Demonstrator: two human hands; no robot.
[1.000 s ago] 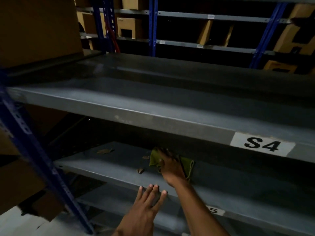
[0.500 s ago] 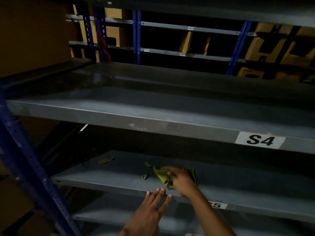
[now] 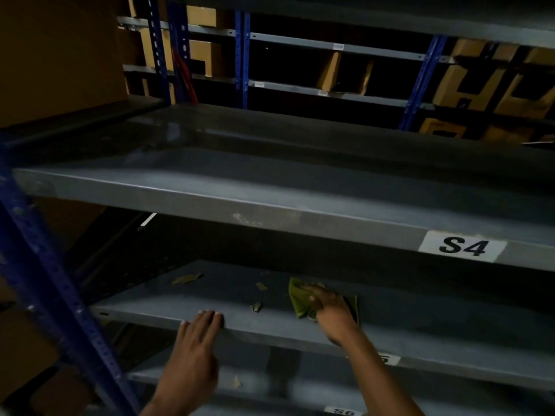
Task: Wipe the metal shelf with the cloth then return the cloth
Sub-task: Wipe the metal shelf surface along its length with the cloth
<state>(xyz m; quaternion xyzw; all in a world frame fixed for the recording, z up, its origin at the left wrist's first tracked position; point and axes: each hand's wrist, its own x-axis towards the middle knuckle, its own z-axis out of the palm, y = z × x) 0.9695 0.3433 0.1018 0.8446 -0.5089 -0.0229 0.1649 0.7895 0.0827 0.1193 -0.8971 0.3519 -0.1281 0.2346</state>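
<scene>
Pressing down on a green cloth [image 3: 300, 303], the right hand [image 3: 332, 313] rests on the grey metal shelf [image 3: 420, 322] that sits one level below the shelf marked with the S4 label [image 3: 462, 247]. The fingers of this hand are curled over the cloth and grip it, bunching the fabric against the shelf surface; part of the cloth shows to the left of the hand and a narrow strip to its right.

The left hand [image 3: 195, 349] lies flat, fingers extended and together, with the fingertips [image 3: 207, 316] touching the front edge of the same shelf. It holds nothing.

Several dry leaf fragments [image 3: 256, 306] lie on the shelf surface to the left of the cloth, apart from it; a larger one [image 3: 187, 278] sits further back and to the left.

A blue perforated upright [image 3: 51, 283] stands at the left of the rack. The S4 shelf [image 3: 210, 163] above carries no items in the visible area. Cardboard boxes [image 3: 468, 88] occupy the racks in the dim background.
</scene>
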